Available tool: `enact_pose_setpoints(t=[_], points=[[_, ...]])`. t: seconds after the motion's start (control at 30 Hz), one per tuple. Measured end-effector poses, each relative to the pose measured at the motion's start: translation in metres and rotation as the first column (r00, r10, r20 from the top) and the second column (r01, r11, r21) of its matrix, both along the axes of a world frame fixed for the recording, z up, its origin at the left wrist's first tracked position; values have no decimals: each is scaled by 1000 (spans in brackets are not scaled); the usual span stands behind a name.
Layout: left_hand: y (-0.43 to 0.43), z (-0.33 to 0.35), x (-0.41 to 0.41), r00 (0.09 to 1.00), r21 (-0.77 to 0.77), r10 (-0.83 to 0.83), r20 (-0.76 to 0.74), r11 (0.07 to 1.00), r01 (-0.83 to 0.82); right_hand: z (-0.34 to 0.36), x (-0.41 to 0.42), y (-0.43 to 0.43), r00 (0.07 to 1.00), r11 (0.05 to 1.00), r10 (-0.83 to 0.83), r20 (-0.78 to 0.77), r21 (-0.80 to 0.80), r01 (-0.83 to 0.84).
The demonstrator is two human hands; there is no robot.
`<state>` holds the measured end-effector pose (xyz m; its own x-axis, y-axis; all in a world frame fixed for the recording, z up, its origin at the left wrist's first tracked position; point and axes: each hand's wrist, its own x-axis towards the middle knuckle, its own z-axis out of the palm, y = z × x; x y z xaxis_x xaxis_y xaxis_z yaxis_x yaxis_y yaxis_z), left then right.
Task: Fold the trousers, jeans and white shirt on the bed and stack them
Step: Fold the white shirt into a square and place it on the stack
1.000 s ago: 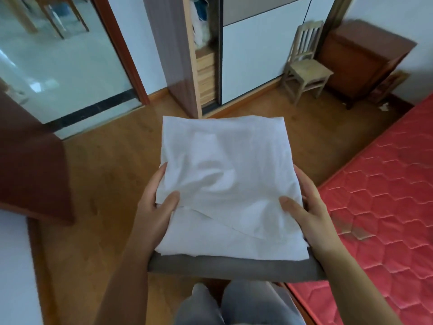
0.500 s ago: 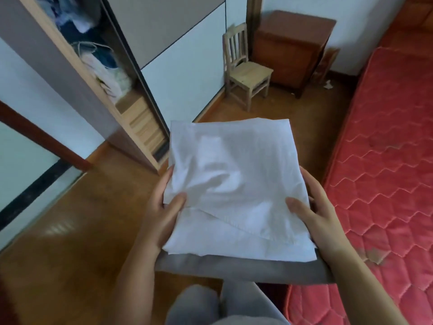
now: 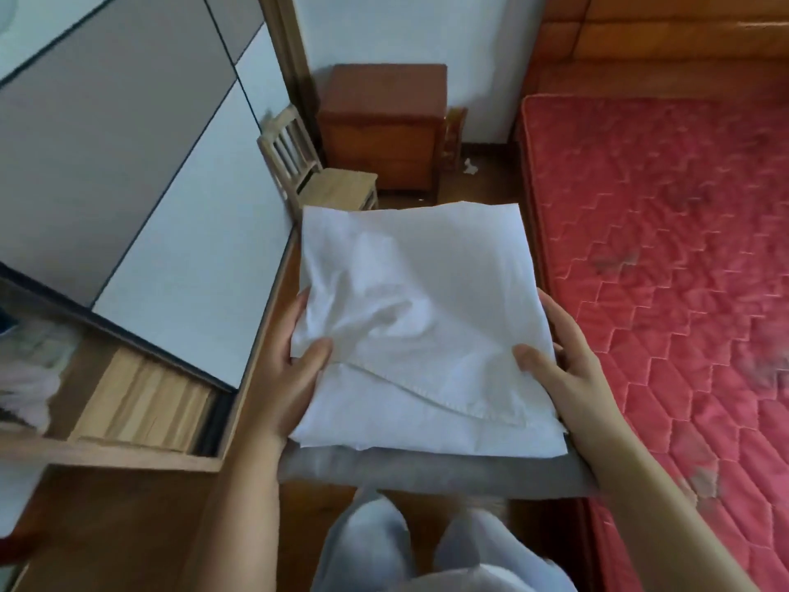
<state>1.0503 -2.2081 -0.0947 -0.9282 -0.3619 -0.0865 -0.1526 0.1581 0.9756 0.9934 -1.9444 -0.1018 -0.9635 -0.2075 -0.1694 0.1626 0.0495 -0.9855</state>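
A folded white shirt [image 3: 422,301] lies on top of a stack that I carry in the air over the wooden floor. Under it shows the near edge of folded grey trousers [image 3: 427,472]. Any jeans in the stack are hidden. My left hand [image 3: 286,378] grips the stack's left side, thumb pressed on the shirt, fingers underneath. My right hand [image 3: 563,369] grips the right side the same way. The red quilted bed [image 3: 666,249] runs along the right, with no clothes on it.
A wardrobe with sliding panels [image 3: 141,173] fills the left, its open section [image 3: 128,399] showing wooden drawers and clothes. A small wooden chair [image 3: 316,173] and a brown cabinet [image 3: 384,126] stand ahead by the wall. My legs [image 3: 410,553] show below the stack.
The view has swung right: the doorway has left the frame, the wardrobe now sits at left and the bed fills the right. Both hands hold the stack as before.
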Motion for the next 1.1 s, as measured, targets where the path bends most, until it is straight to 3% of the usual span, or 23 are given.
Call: enact_pose_setpoints(t=[0.37,0.8,1.1], points=[[-3,-22,-239,957,15,-291,-4,956,292,-12,-153,4,945,945,-327,3,22,327],[95,-8,-531,930,81,-367,26,928,364,1,-415,95,903,903,-429,37,-4,429],[121,-40,-729,887,75,-457,61,889,452,-22,-589,112,847,852,-524,89,44,522]])
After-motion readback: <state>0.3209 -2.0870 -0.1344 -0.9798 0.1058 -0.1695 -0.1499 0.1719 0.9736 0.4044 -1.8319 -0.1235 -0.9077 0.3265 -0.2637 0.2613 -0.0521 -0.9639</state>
